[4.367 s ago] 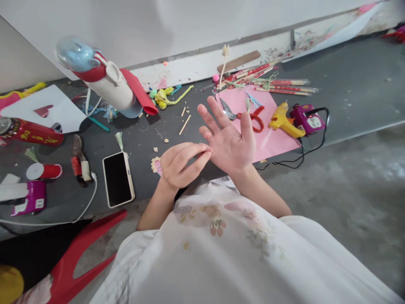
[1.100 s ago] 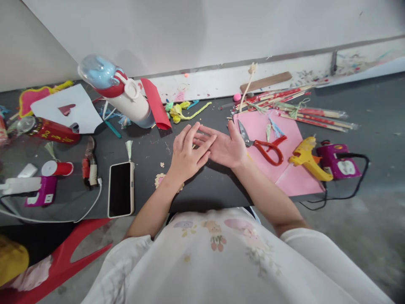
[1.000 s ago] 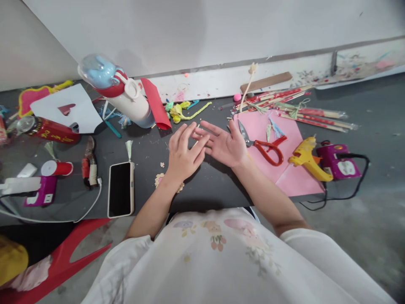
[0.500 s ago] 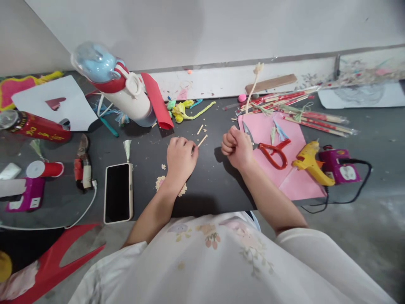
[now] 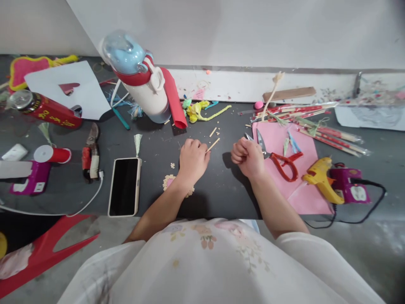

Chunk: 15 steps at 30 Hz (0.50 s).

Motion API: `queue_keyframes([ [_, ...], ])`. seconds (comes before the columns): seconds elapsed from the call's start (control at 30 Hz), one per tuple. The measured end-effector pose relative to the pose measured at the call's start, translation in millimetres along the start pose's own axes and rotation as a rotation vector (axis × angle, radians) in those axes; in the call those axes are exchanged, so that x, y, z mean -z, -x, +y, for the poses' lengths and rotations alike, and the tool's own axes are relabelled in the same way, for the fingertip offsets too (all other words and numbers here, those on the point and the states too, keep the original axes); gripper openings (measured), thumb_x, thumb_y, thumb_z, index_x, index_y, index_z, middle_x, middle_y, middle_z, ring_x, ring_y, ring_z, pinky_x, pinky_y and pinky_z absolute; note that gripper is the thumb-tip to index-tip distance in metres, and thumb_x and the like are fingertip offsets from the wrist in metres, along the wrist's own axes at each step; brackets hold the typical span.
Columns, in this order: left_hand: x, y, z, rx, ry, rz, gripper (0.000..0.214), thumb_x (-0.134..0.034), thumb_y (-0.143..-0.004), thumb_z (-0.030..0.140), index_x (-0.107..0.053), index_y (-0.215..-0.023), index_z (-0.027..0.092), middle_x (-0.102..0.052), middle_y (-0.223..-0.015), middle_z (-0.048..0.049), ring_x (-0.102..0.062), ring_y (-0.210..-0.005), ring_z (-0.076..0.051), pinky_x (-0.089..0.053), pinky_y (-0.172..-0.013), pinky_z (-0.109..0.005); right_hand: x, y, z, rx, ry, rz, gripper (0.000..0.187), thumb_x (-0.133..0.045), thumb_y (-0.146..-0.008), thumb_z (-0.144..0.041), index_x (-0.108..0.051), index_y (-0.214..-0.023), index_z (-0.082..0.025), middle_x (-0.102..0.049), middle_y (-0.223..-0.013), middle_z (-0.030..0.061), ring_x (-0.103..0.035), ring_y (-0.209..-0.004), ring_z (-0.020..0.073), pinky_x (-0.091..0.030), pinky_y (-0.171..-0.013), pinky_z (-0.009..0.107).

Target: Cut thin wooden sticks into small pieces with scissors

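Note:
My left hand [image 5: 193,161] is closed with its back up, pinching a thin wooden stick [image 5: 213,145] that pokes out past the thumb. Just beyond the stick's tip lie a shorter stick piece [image 5: 213,132] and a few tiny bits. Under my left wrist, partly covered, is a pink piece edged with small pale beads or slices [image 5: 166,182]. My right hand [image 5: 248,158] forms a fist resting on the dark table; whatever is inside it is hidden. Beside it, red-handled scissors [image 5: 285,165] lie partly open on pink paper [image 5: 305,198].
To the left are a phone [image 5: 124,187], pruning shears [image 5: 91,152], a red thread spool [image 5: 60,155] and a red can [image 5: 52,113]. A bottle [image 5: 147,97] stands at the back. At right are a yellow glue gun [image 5: 323,177], a purple box [image 5: 349,185] and wrapped sticks [image 5: 335,137].
My view has swung slightly left, so everything on the table sits further right in the picture. Both hands keep nearly the same places and shapes on the table.

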<state>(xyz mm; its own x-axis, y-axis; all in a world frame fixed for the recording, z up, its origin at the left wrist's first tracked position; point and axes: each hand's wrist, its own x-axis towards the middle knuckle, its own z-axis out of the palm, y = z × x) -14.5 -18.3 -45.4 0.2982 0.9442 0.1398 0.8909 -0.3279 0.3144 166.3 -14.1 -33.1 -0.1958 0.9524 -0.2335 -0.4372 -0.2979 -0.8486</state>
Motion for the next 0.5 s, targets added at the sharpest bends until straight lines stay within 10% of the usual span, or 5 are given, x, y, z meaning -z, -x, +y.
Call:
queue_keyframes([
  [0.5,-3.4,-5.0,-5.3,-0.019,0.016,0.073,0.012,-0.056,-0.083,0.025,-0.061,-0.074,0.018,-0.062,-0.080,-0.0055,-0.050,-0.086,-0.021,-0.042,-0.079,-0.035,-1.9,-0.3,1.0,0.025,0.068,0.042,0.045,-0.058,-0.082,-0.045,-0.033,-0.055,-0.019,-0.022,-0.048,-0.0082,-0.018,-0.038,0.0049,-0.014,-0.037,0.021],
])
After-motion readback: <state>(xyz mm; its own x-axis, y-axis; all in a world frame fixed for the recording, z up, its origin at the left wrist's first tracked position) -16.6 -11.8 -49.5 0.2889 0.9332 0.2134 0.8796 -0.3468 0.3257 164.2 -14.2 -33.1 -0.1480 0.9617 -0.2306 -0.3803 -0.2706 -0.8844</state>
